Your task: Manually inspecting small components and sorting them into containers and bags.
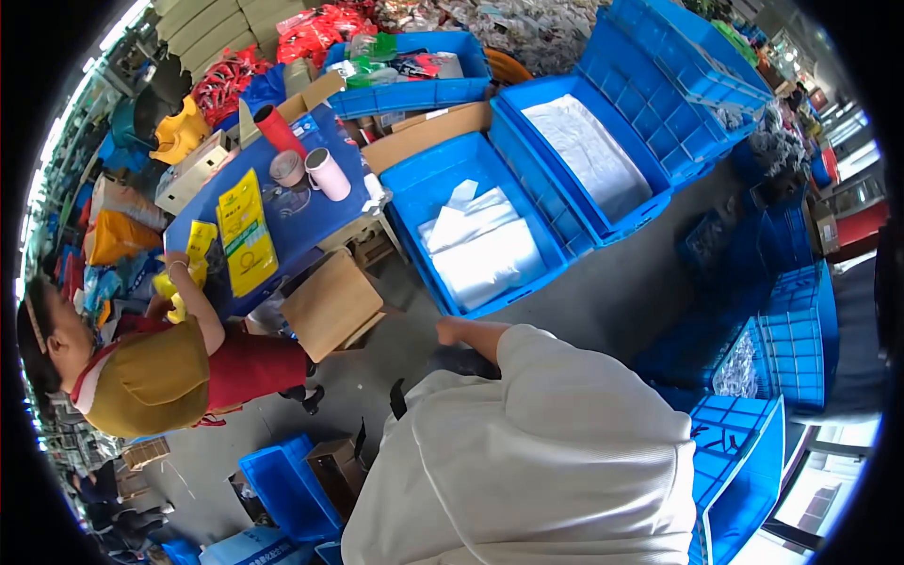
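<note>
My right hand (454,331) hangs before my torso, its forearm reaching left out of a beige sleeve (574,377). It is small and rounded in the view; its fingers cannot be made out, and no held thing shows. My left hand does not appear. Ahead of the right hand, closest to it, stands a blue plastic crate (551,282) with flat stacks of white, shiny plastic film or bags (490,268) inside. Just left of the hand is an open brown cardboard box (330,301).
Left, a co-worker in a mustard top (155,381) handles a yellow bag (200,240) at a blue table (306,226) bearing flat yellow bags (247,226), a pink cup (327,174) and a red cylinder (276,127). A second crate (650,209) holds white film; stacked crates (650,75) stand beyond.
</note>
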`<control>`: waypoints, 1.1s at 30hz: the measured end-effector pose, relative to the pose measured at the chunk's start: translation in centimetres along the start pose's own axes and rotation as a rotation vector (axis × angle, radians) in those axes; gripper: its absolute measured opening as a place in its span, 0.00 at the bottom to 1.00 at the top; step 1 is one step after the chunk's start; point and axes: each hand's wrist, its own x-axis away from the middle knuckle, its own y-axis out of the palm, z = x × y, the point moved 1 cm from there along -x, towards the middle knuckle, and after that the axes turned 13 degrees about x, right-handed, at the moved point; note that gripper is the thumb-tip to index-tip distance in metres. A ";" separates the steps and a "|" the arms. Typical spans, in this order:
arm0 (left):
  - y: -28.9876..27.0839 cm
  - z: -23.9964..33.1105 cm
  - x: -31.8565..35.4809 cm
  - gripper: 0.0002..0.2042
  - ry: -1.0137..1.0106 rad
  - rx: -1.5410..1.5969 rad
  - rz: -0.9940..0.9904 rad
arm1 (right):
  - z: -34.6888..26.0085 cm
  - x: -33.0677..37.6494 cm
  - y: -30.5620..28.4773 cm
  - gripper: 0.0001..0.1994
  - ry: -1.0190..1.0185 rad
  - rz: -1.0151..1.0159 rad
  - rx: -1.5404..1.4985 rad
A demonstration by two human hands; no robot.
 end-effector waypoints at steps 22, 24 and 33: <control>10.3 3.7 39.3 0.29 -0.514 0.236 -0.619 | 2.4 -1.0 2.8 0.10 0.071 -0.445 -0.194; 12.6 3.4 40.5 0.31 -0.509 0.130 -0.603 | 2.5 -1.8 3.8 0.11 -0.032 -0.431 -0.110; 3.5 5.1 35.8 0.29 -1.224 0.702 -0.077 | 3.1 -3.0 3.1 0.14 -0.023 -0.123 0.055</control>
